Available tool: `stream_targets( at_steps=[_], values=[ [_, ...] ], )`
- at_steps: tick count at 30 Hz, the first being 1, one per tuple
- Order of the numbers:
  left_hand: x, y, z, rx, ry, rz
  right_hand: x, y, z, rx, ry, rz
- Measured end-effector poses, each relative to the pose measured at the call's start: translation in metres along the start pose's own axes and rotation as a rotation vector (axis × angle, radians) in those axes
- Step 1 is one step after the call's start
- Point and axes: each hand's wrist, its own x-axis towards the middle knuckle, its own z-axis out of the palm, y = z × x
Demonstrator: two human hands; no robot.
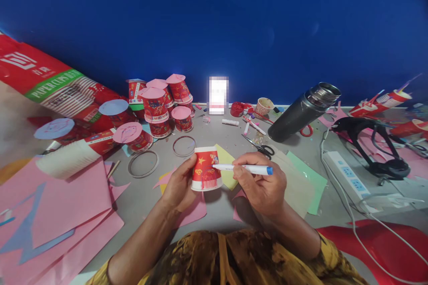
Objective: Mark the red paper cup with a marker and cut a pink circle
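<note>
The left hand (179,185) grips the cup (203,173), wide end down – right hand (265,187), just right of it, pinches the pen (249,168) nearly level, tip leftward at the cup's wall

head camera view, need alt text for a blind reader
A person's left hand holds a red-and-white paper cup; the right hand holds a white marker with a blue end, its tip at the cup's side. On the grey table, red paper cups topped with pink paper discs stand left, a black cylindrical flask right.
</note>
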Motion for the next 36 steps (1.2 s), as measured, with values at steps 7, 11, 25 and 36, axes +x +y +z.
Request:
stream_targets(
  at_steps=[7,11,25,36],
  values=[
    [-0.0007,0.0003,0.0,-0.004,-0.005,-0.006,0.0,-0.0019,-0.003,-0.019,0.004,0.017],
    [-0.0007,0.0008,0.0005,-0.013,0.01,-0.008,0.001,-0.0028,-0.0033,-0.023,-0.012,0.014],
    [0.0016,-0.0004,-0.0061,-0.001,-0.038,0.013,0.0006,-0.0033,-0.0049,-0.038,-0.007,0.014],
    [0.001,0.0006,-0.002,-0.02,0.013,0.004,0.0013,-0.0053,-0.0057,0.002,-0.018,0.01]
  ],
)
